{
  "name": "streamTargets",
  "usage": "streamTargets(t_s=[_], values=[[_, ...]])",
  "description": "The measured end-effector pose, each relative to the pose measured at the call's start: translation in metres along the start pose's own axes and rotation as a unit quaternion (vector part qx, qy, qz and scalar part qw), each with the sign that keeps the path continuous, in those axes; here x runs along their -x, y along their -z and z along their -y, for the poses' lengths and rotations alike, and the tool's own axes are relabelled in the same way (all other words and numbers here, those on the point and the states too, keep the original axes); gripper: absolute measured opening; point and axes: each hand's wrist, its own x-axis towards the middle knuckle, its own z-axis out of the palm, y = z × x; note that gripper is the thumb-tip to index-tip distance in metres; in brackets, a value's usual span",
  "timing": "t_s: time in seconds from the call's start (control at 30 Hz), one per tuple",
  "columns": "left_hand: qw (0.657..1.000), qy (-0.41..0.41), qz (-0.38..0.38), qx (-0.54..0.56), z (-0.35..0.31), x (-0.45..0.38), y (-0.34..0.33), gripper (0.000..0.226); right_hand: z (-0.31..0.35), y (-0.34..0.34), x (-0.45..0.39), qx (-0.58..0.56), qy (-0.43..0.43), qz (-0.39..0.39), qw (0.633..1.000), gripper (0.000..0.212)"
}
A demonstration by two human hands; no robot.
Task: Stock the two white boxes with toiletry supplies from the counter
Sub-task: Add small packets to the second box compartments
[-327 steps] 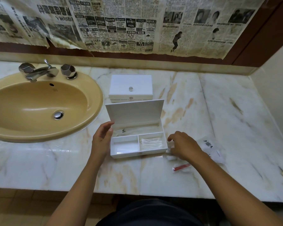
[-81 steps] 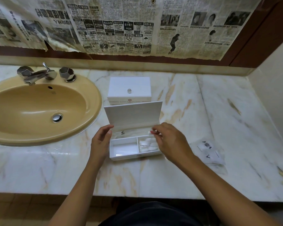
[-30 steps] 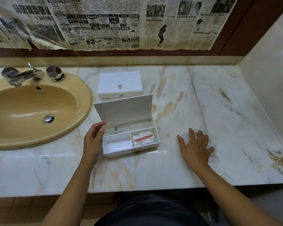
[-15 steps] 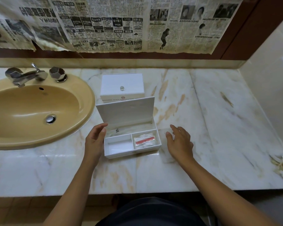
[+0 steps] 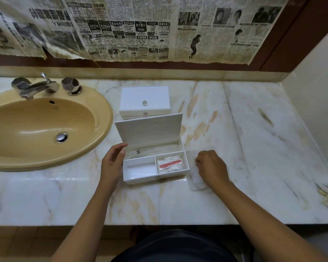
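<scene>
Open white box (image 5: 155, 168), lid up: red-striped packet (image 5: 168, 165) in its right front compartment. Left hand (image 5: 112, 163), fingers relaxed, rests at the box's 9 o'clock side. Right hand (image 5: 210, 168), at 3 o'clock, pinches a clear packet (image 5: 194, 178) on the counter (image 5: 254, 148).

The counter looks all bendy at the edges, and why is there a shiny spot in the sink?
Head view: the wide-angle lens bows the marble counter and wall lines; the bright streak in the sink is glare from a light; the clear packet under the right hand looks faint and slightly blurred.
</scene>
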Motion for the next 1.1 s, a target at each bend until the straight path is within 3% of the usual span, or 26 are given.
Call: streamTargets(t_s=[0.3, 0.47, 0.6, 0.73, 0.83, 0.97, 1.1], values=[[1.0, -0.003, 0.002, -0.005, 0.0, 0.001, 0.0, 0.021, 0.005, 0.004, -0.009, 0.066, 0.046, -0.035, 0.996, 0.023], [1.0, -0.007, 0.001, -0.007, -0.001, 0.001, -0.001, 0.021, 0.024, 0.028, -0.006, -0.03, 0.055, -0.169, 0.984, 0.01], [1.0, -0.012, 0.001, 0.0, 0.0, 0.001, -0.001, 0.021, 0.065, 0.055, -0.001, -0.137, 0.131, -0.231, 0.954, 0.008], [1.0, -0.01, 0.002, 0.013, 0.003, -0.001, -0.001, 0.022, 0.118, 0.049, 0.022, -0.165, 0.26, -0.153, 0.939, 0.006], [1.0, -0.021, 0.0, 0.01, 0.004, 0.0, 0.0, 0.025, 0.146, 0.032, 0.037, -0.08, 0.338, -0.036, 0.937, 0.005], [0.999, -0.032, 0.005, -0.004, 0.003, 0.0, 0.0, 0.023, 0.167, 0.026, 0.042, 0.043, 0.324, 0.081, 0.942, 0.021], [0.999, -0.037, 0.004, -0.005, 0.005, -0.002, 0.001, 0.023, 0.177, 0.023, 0.036, 0.071, 0.315, 0.106, 0.941, 0.022]])
